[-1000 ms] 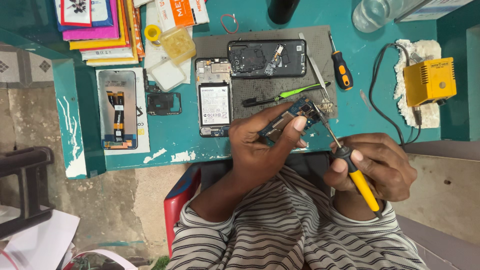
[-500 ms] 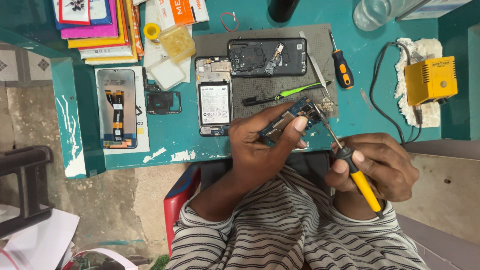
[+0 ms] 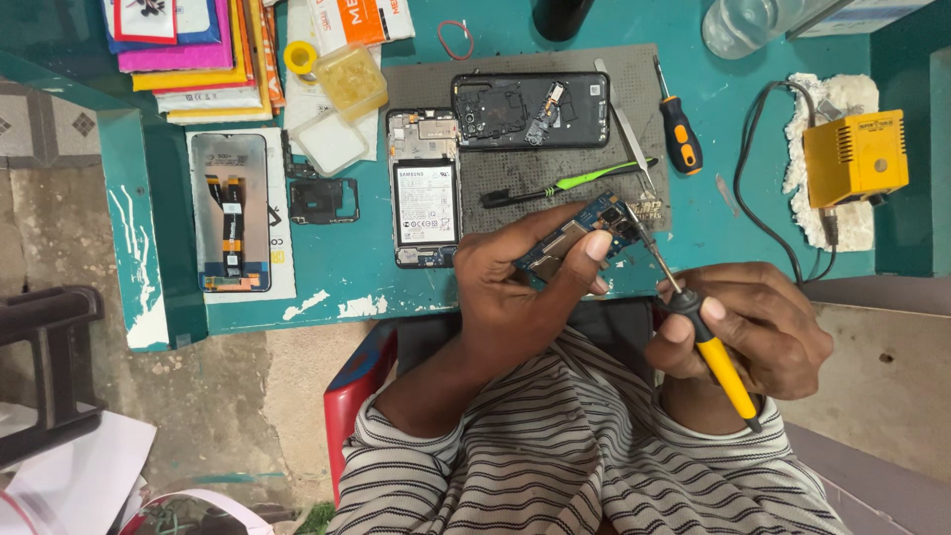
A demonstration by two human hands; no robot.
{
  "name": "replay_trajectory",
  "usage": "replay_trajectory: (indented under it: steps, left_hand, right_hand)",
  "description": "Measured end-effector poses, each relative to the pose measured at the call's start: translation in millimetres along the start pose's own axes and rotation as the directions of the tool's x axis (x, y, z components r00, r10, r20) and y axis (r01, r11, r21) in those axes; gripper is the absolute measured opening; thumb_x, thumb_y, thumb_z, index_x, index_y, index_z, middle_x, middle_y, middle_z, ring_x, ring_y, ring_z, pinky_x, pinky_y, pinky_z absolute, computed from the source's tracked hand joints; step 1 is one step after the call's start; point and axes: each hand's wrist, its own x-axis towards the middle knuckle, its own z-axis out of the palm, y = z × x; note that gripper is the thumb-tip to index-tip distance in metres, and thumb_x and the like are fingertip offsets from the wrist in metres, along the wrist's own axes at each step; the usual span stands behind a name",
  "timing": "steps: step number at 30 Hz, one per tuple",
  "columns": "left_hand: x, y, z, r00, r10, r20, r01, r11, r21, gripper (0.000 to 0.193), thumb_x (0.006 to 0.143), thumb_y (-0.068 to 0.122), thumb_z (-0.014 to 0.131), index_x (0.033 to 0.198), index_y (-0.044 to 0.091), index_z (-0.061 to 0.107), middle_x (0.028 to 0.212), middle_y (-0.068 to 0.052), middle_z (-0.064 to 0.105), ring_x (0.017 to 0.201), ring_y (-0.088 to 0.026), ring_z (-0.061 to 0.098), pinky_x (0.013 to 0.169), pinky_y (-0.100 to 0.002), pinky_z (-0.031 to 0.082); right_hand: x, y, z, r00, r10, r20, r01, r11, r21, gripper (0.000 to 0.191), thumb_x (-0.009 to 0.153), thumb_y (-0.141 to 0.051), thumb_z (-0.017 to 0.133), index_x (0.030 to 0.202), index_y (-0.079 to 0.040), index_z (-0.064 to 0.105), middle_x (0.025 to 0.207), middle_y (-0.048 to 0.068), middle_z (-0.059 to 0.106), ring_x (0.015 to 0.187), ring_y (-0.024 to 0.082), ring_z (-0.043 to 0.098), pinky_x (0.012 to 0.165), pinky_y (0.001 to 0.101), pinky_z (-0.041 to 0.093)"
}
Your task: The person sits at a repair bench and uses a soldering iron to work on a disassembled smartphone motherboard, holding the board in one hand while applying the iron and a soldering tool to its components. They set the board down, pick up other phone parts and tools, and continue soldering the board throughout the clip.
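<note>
Two hands work just over the near edge of the teal bench, above a striped shirt. Fingers of the left hand are closed around a small blue circuit board, held tilted in the air, thumb pressed along its near side. Closed fingers of the right hand grip a yellow-handled screwdriver, whose thin shaft slants up to the board's right end, the tip touching it there.

Beyond the board lies a dark grey work mat, spread across the middle of the bench. On it, just past the left hand, rests a green-and-black pry tool, with metal tweezers crossing toward the mat's right side. At the mat's left edge sits an opened phone with its battery showing; a black phone frame lies along the mat's far side. An orange-handled screwdriver lies just off the mat's right edge.

Toward the left edge of the bench a phone screen panel lies on white paper. A yellow box with a black cable stands near the right edge. Coloured packets are stacked at the far left corner.
</note>
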Motion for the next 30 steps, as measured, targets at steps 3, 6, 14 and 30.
replay_trajectory:
  steps: [3,6,14,30]
  left_hand:
    - [-0.4,0.1,-0.2,1.000,0.000,0.004,0.000,1.000,-0.004,0.026,0.103,0.006,0.072,0.125,-0.009,0.069,0.095,-0.012,0.077,0.074,-0.010,0.075,0.064,-0.022,0.062]
    - [-0.2,0.1,-0.4,1.000,-0.002,0.002,0.002,1.000,-0.002,0.027,0.103,0.006,0.072,0.125,-0.009,0.069,0.094,-0.012,0.077,0.073,-0.010,0.075,0.066,-0.023,0.062]
    - [0.1,0.3,-0.3,1.000,-0.005,0.003,0.005,1.000,0.029,0.026,0.103,0.006,0.073,0.123,-0.008,0.069,0.093,-0.011,0.077,0.074,-0.010,0.075,0.069,-0.024,0.062]
    - [-0.4,-1.4,-0.5,1.000,0.021,-0.004,-0.021,0.998,0.063,0.025,0.102,0.007,0.073,0.122,-0.008,0.069,0.088,-0.010,0.077,0.072,-0.010,0.076,0.062,-0.021,0.061]
  right_hand:
    - [0.3,1.5,-0.4,1.000,-0.017,-0.001,0.017,1.000,0.016,0.027,0.098,-0.013,0.075,0.101,0.000,0.052,0.070,0.015,0.065,0.067,0.028,0.073,0.054,0.0309,0.057]
    - [0.4,1.8,-0.5,1.000,-0.018,0.005,0.018,1.000,0.022,0.027,0.099,-0.014,0.075,0.102,0.001,0.052,0.071,0.015,0.066,0.068,0.028,0.073,0.055,0.0309,0.057]
    - [-1.9,0.1,-1.5,1.000,0.004,0.002,-0.004,1.000,0.001,0.027,0.099,-0.014,0.075,0.102,0.000,0.052,0.071,0.015,0.066,0.069,0.028,0.073,0.056,0.0308,0.058]
    - [-3.3,4.5,-3.4,1.000,-0.026,0.008,0.026,1.000,0.015,0.027,0.097,-0.013,0.075,0.101,0.001,0.052,0.071,0.015,0.066,0.068,0.029,0.073,0.054,0.0312,0.058]
